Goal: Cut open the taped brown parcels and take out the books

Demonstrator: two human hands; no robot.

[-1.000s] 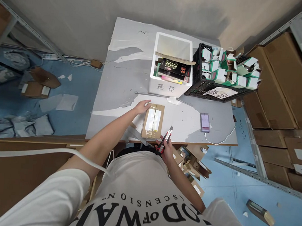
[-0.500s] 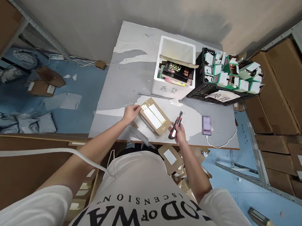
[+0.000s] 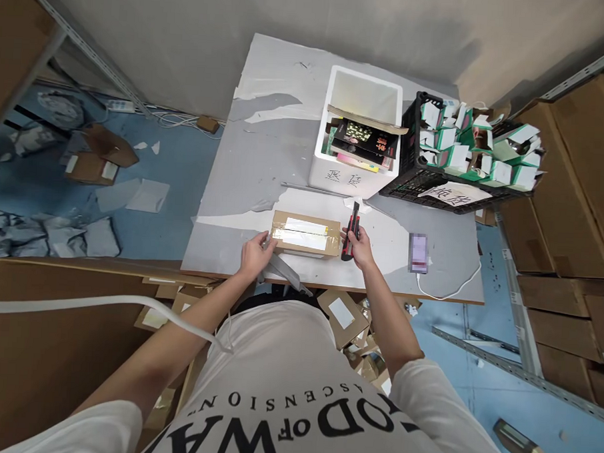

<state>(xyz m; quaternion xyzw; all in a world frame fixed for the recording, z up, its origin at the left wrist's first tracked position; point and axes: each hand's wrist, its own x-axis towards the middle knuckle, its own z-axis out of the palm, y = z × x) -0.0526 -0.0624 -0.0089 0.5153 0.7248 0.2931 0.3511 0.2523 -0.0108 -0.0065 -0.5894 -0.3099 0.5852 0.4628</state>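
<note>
A taped brown cardboard box (image 3: 306, 235) with white labels on top lies near the front edge of the table, its long side facing me. My left hand (image 3: 255, 254) grips it at its left end, thumb and fingers by the near corner. In my right hand (image 3: 360, 246) is a black and red utility knife (image 3: 352, 234), held upright against the palm and pointing away from me. Fingertips of that hand reach the right end of the box. Whether the blade is out, I cannot tell.
A white foam box (image 3: 346, 182) with books and packets stands behind on the table (image 3: 255, 151). Right of it is a black crate (image 3: 409, 181) full of green-white cartons. A phone (image 3: 418, 253) on a cable lies at the right. Cardboard boxes (image 3: 343, 315) are piled below the table.
The cardboard box has turned from a slant to lie parallel to the table edge. My left hand has come lower and nearer me; the utility knife now stands more upright in my right hand.
</note>
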